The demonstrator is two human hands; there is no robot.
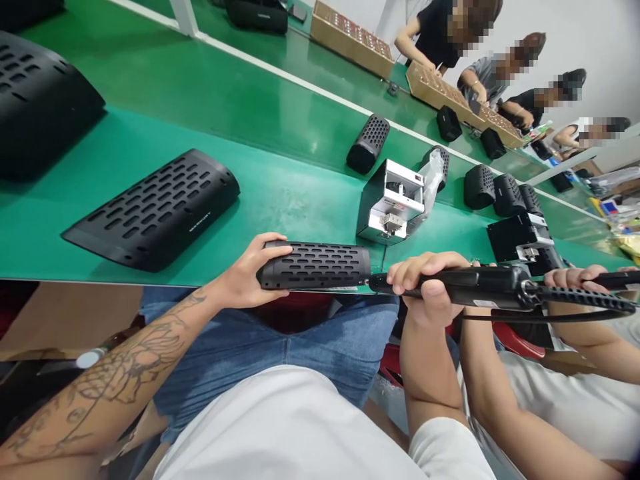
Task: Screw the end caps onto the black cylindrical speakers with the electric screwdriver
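My left hand (247, 273) grips the far left end of a black perforated casing (320, 265), thumb and fingers wrapped around it. The casing lies on its side along the bench's front edge. In my right hand (427, 283) is a black electric screwdriver (487, 287), held level, its bit pointing left at the casing's right end. Whether a screw sits at the tip is too small to tell. A screw feeder (373, 213) with a silver front stands just behind the tool. Farther left on the bench lies a larger-looking black casing (160, 207) with slotted top.
Another black casing (40, 107) is at the left edge. Several casings stand along the back, one (369, 143) behind the feeder. A second screw feeder (517, 240) and a co-worker's hand (575, 277) holding a tool are close on the right. Co-workers sit beyond a white rail (300, 87).
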